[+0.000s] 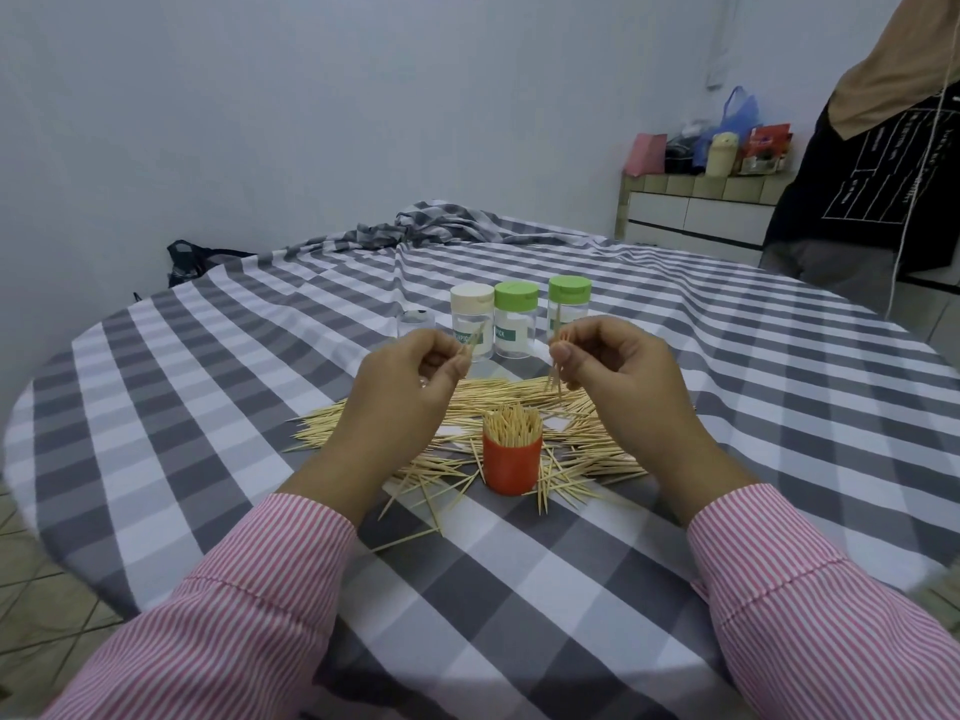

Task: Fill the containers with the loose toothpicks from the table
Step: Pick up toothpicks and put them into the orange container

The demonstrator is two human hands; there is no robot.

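Note:
An open red container [511, 465] packed with upright toothpicks stands in the middle of a spread of loose toothpicks [587, 449] on the checked tablecloth. My left hand [402, 392] is raised above the pile and pinches a few toothpicks between thumb and fingers. My right hand [618, 376] is raised too and pinches a small bunch of toothpicks that points down. Behind the hands stand three clear containers: one with a white lid [471, 304] and two with green lids [515, 299] [570, 293].
A small clear open container [415, 320] sits left of the white-lidded one. The grey and white checked cloth [727, 407] covers a round table and bunches up at the far edge. Another person [883, 163] stands at the far right by a tiled counter.

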